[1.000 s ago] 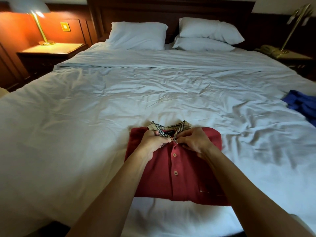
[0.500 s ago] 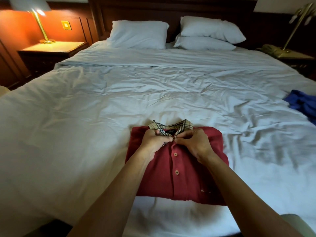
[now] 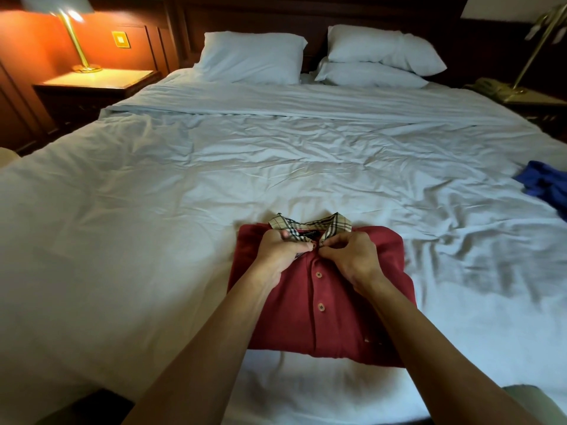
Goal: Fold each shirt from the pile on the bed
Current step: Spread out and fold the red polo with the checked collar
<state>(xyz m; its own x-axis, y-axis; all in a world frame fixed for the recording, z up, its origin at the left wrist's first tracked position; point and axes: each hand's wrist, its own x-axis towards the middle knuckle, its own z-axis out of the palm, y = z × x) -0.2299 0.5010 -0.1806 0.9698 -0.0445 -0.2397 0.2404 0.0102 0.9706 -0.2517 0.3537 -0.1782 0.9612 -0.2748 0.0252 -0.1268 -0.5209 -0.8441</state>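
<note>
A red polo shirt (image 3: 319, 320) lies folded into a rectangle near the front edge of the white bed (image 3: 214, 185), button placket up, its checked collar lining showing at the far end. My left hand (image 3: 280, 251) pinches the left side of the collar at the neck opening. My right hand (image 3: 349, 257) pinches the right side by the top of the placket. The fingertips of both hands almost meet. A crumpled blue shirt (image 3: 546, 185) lies at the bed's right edge, apart from both hands.
Three white pillows (image 3: 251, 56) rest against the dark headboard. A lit brass lamp (image 3: 76, 41) stands on the left nightstand. On the right nightstand are another lamp and a telephone (image 3: 491, 87). Wrinkled sheet spreads out around the red shirt.
Both hands stay at the collar; the fingers have shifted slightly at the neck opening. The red shirt has not moved on the bed.
</note>
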